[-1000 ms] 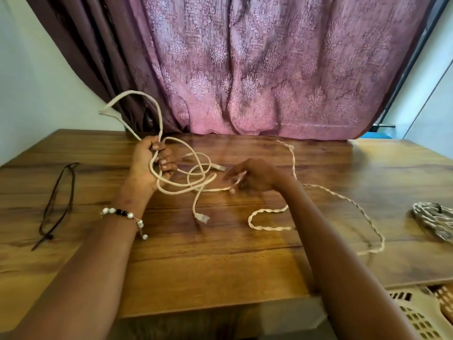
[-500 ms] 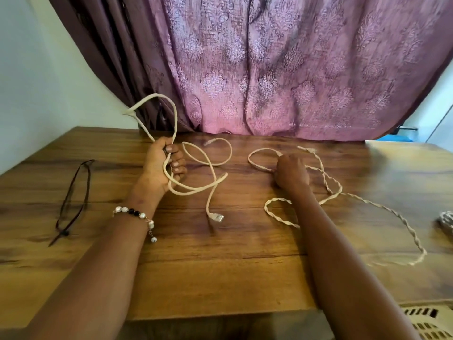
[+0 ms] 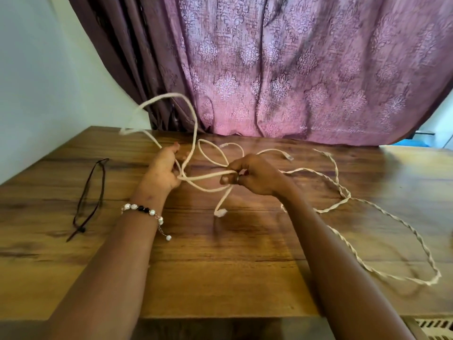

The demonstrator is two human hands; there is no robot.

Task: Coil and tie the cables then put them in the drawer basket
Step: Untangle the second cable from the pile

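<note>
A smooth cream cable runs in loose loops between both hands above the wooden table. My left hand grips its gathered loops, and one big loop rises up toward the curtain. My right hand pinches a strand of the same cable, to the right of the left hand. One plug end hangs down onto the table, another plug lies behind my right hand. A twisted cream cable sprawls loose on the table to the right.
A thin black tie cord lies at the table's left. A pink patterned curtain hangs behind the table. A corner of a white slotted basket shows below the table's front right edge.
My right hand let go of the twisted cable, moved left and took hold of a strand of the smooth cable. The smooth cable's loops now stretch between the hands.
</note>
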